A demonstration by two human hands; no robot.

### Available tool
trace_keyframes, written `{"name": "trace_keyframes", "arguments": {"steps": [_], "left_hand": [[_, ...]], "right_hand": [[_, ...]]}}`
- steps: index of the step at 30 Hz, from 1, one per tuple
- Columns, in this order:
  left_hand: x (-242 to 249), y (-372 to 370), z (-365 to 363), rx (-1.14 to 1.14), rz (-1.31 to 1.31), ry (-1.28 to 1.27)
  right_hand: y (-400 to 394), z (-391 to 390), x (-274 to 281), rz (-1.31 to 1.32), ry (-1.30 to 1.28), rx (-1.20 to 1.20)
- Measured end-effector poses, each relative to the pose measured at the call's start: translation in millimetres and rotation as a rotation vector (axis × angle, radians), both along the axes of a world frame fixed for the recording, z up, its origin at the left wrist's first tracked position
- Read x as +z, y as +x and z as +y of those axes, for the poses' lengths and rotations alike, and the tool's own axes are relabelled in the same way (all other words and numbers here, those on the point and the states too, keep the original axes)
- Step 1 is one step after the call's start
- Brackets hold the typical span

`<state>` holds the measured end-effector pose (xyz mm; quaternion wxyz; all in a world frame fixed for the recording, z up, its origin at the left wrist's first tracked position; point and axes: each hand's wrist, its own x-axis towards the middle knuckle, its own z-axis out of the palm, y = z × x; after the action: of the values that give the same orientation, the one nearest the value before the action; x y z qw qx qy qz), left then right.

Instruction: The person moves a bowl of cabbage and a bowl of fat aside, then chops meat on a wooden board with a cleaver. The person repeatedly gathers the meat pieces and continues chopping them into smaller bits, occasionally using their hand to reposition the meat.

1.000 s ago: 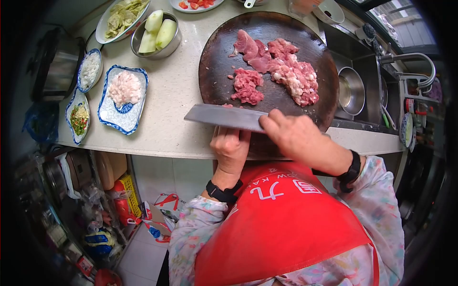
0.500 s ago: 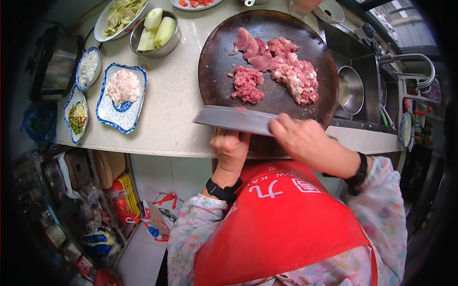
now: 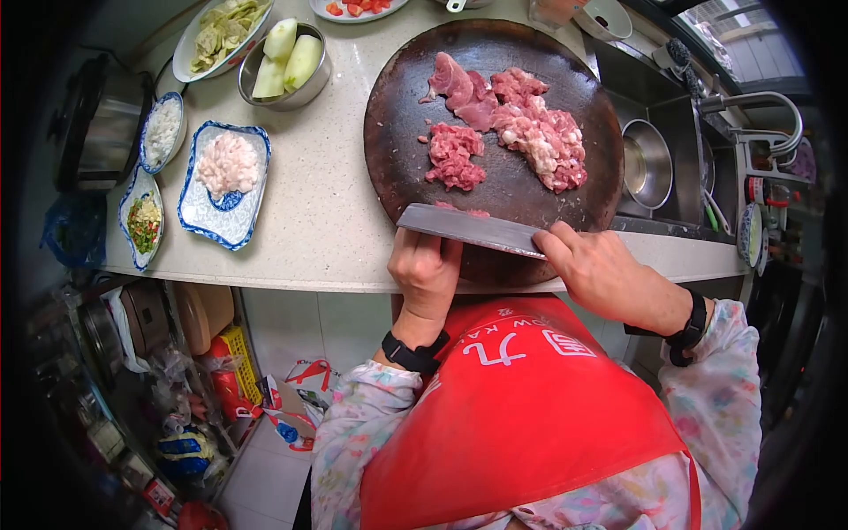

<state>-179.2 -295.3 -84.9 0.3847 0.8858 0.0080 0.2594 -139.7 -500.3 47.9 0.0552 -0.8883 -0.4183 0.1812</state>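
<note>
A round dark chopping board (image 3: 548, 212) carries a small heap of cut meat (image 3: 456, 157), a flat piece of meat (image 3: 464, 91) and a larger fatty pile (image 3: 541, 132). My right hand (image 3: 605, 269) is closed round the handle end of a cleaver (image 3: 473, 230), whose blade lies across the board's near part. Bits of meat show just beyond the blade. Against its near side my left hand (image 3: 426, 269) has its fingers curled down; whatever lies under them is hidden.
At the left stand a patterned dish of pale mince (image 3: 228, 163), a bowl of white food (image 3: 162, 131), a dish of chopped chilli (image 3: 144, 223) and a metal bowl of peeled vegetable (image 3: 287, 66). A sink with a metal bowl (image 3: 647, 163) is at the right.
The cleaver has shifted to the right and its blur is gone. My right hand has moved right and slightly nearer to me. My left hand has hardly moved.
</note>
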Motion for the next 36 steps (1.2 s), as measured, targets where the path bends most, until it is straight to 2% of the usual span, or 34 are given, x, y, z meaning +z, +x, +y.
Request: {"name": "trace_keyframes", "arguments": {"steps": [7, 9, 14, 19, 23, 26, 31, 36], "left_hand": [[-3.4, 3.3, -0.2, 0.032, -0.1, 0.072], [-5.9, 1.9, -2.2, 0.022, -0.071, 0.015], [1.9, -0.3, -0.5, -0.009, -0.026, -0.001], [-4.8, 2.2, -1.2, 0.017, -0.076, -0.026], [-6.3, 1.7, -2.0, 0.027, -0.088, 0.037], [-5.5, 3.3, -2.5, 0.049, -0.11, 0.062], [-6.5, 1.5, -3.6, 0.05, -0.079, 0.01], [-2.8, 2.2, -0.9, 0.023, -0.078, 0.027]], "right_hand": [[25.1, 42.2, -23.7, 0.042, 0.069, 0.029], [27.6, 30.6, -30.2, 0.0, 0.227, -0.029], [9.0, 9.4, -3.5, 0.011, 0.219, -0.027], [12.3, 5.0, -5.6, 0.006, 0.063, 0.044], [29.8, 42.7, -15.6, 0.018, 0.101, 0.087], [37.6, 45.5, -30.3, 0.021, 0.232, 0.028], [24.5, 20.5, -13.5, 0.018, 0.216, -0.003], [13.7, 7.5, -7.1, 0.021, 0.092, 0.036]]}}
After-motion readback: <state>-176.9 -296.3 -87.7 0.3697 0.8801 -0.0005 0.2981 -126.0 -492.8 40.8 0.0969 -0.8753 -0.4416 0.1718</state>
